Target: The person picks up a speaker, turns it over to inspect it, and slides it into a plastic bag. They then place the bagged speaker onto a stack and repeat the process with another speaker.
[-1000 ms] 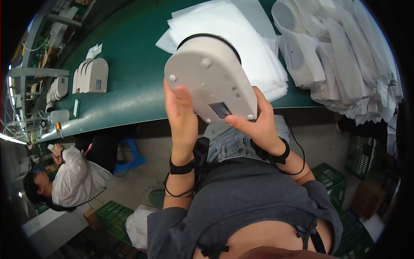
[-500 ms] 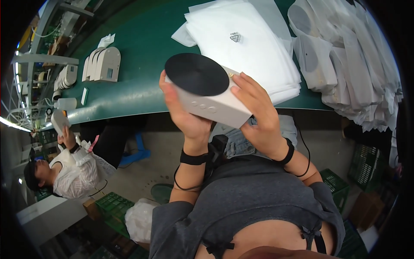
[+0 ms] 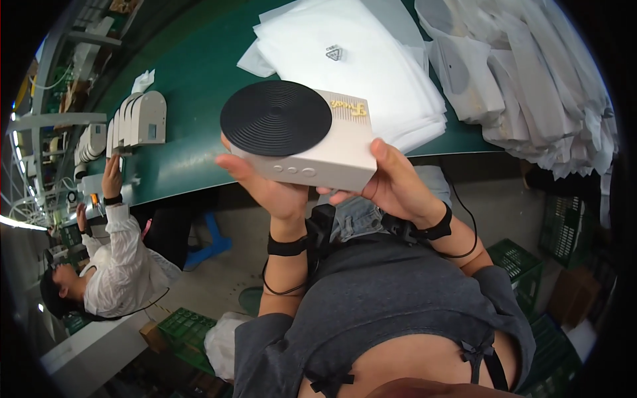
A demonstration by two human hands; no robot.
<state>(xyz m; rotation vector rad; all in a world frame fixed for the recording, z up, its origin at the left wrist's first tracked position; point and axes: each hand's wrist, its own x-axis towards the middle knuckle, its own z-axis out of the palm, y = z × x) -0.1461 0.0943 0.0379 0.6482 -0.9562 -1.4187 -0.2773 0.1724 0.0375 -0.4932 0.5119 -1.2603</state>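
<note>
I hold a white box-shaped device (image 3: 332,149) with a round black ribbed disc (image 3: 276,118) on its top face and three small buttons along its front edge. My left hand (image 3: 265,189) grips its lower left side from below. My right hand (image 3: 391,182) supports its lower right corner, thumb against the side. The device is held level above the near edge of the green table (image 3: 186,166), top face toward me.
A stack of white foam bags (image 3: 358,66) lies on the table behind the device, and a heap of bagged white units (image 3: 531,79) sits at right. Several white devices (image 3: 136,119) stand at left, where a person in white (image 3: 123,259) works. Green crates (image 3: 524,265) sit on the floor.
I have turned the device over in my hands: a second ago its white underside faced me, now the black disc top faces up and it sits flatter.
</note>
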